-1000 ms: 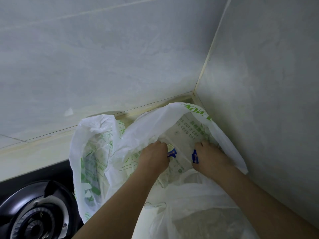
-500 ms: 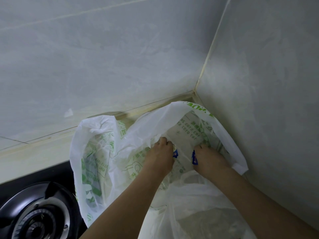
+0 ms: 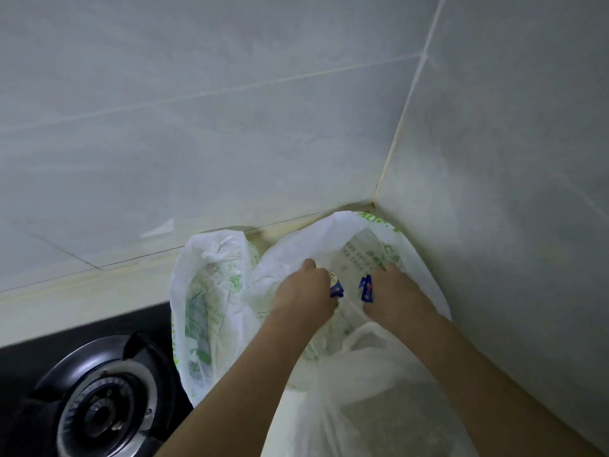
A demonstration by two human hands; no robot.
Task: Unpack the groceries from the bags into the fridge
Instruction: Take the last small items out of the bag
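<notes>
2 bare hands work inside a white bag (image 3: 333, 232) printed in green, which stands open in the corner of a kitchen counter (image 3: 82, 291), pressed between the back wall (image 3: 197, 127) and the side wall (image 3: 510, 192). The left hand (image 3: 303, 291) is knuckles-up in the bag's mouth, its fingers curled tight round a blue-and-white packet (image 3: 336, 287), of which only the end shows past the thumb side. Just beside it, the right hand (image 3: 393, 291) is also curled down into the bag and pinches a blue packet (image 3: 366, 289) at its inner edge. A narrow strip of bag shows between the 2 blue ends; whether they belong to 1 item or 2 cannot be told, as the hands cover the rest. Both packets sit low inside the bag, near its far wall, where green lettering shows through the plastic.

To the left, touching the bag, a second lobe of white, green-printed plastic (image 3: 211, 285) stands upright; it is not clear whether this is a separate bag or a fold of the same one. In front, under the forearms, lies a thin clear bag (image 3: 362, 374), its handle loop raised toward the right wrist and its contents too hazy to name.

At lower left a black stove (image 3: 66, 334) is set into the counter, with a round burner (image 3: 102, 410) ringed in dark metal. The printed plastic overhangs the stove's right edge.
</notes>
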